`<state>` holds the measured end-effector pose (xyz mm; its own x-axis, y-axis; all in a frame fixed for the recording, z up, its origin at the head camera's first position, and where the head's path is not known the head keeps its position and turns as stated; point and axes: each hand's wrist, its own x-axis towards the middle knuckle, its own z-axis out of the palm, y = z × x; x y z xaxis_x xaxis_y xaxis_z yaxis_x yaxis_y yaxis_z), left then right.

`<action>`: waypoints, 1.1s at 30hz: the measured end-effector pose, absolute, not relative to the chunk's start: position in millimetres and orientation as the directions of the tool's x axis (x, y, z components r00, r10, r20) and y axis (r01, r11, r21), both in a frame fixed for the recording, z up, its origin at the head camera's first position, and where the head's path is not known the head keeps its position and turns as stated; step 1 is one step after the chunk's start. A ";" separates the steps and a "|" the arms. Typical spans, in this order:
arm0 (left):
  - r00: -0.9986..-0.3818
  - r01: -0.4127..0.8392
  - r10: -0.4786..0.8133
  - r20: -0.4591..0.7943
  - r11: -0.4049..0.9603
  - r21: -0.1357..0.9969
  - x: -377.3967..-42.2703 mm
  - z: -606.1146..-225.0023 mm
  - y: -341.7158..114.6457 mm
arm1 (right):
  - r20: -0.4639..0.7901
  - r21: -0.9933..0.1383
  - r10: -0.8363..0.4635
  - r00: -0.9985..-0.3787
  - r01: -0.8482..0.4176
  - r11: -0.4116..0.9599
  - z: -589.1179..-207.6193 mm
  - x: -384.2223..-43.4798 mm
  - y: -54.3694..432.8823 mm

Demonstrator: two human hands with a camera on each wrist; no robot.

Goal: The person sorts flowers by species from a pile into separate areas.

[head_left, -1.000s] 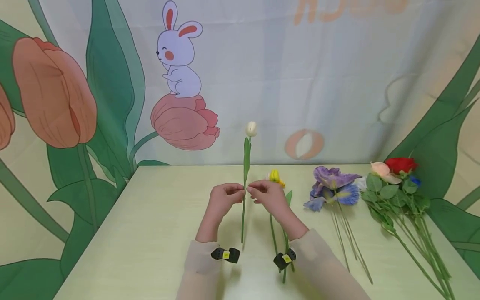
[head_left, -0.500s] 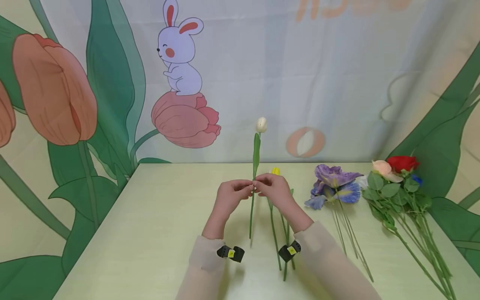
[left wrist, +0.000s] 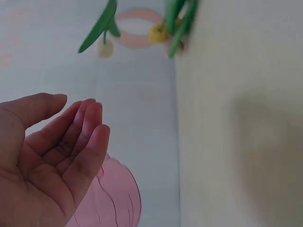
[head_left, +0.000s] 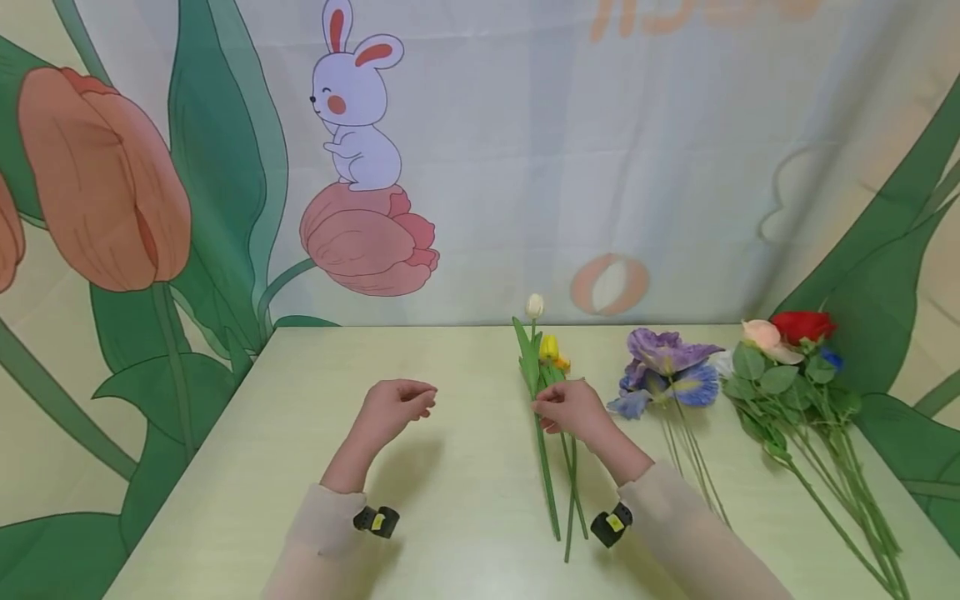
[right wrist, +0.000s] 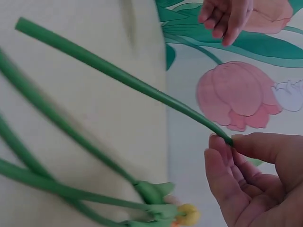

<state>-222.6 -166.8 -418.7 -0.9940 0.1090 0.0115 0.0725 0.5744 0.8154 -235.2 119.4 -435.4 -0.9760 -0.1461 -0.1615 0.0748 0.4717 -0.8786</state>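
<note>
My right hand pinches the green stem of a white tulip between thumb and fingertips. The tulip stands tilted over several other tulips lying on the table, one with a yellow head and one orange beside it. Some of their stems cross in the right wrist view. To the left, above the table, hangs my left hand, its fingers loosely curled with nothing between them. The left wrist view shows that bare palm.
Purple and blue flowers on thin stems lie right of the tulips. Farther right is a bunch of roses, red and pale pink, with long leafy stems. A printed cloth hangs behind the table.
My left hand has let go of the white tulip's stem and moved left. With the tulip, my right hand has moved right and down, over the other tulips.
</note>
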 end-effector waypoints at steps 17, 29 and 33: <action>-0.998 -0.003 0.045 -0.044 0.670 0.743 -195.1 -429.3 -237.3 | -0.237 -0.776 -0.119 -0.964 0.114 0.620 -476.9 -235.0 106.4; -0.997 -0.023 0.036 -0.063 0.671 0.741 -194.3 -432.4 -238.9 | -0.222 -0.716 -0.124 -0.967 0.076 0.694 -486.8 -236.8 95.1; -0.996 -0.015 0.054 -0.070 0.670 0.742 -197.2 -431.9 -233.8 | -0.236 -0.693 -0.113 -0.965 0.086 0.716 -484.9 -237.4 92.4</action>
<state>-197.2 -233.8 -431.9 -0.9961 0.0542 -0.0696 -0.0154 0.6700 0.7422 -237.4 92.4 -484.9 -0.9652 -0.1126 -0.2361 0.0858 0.7163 -0.6925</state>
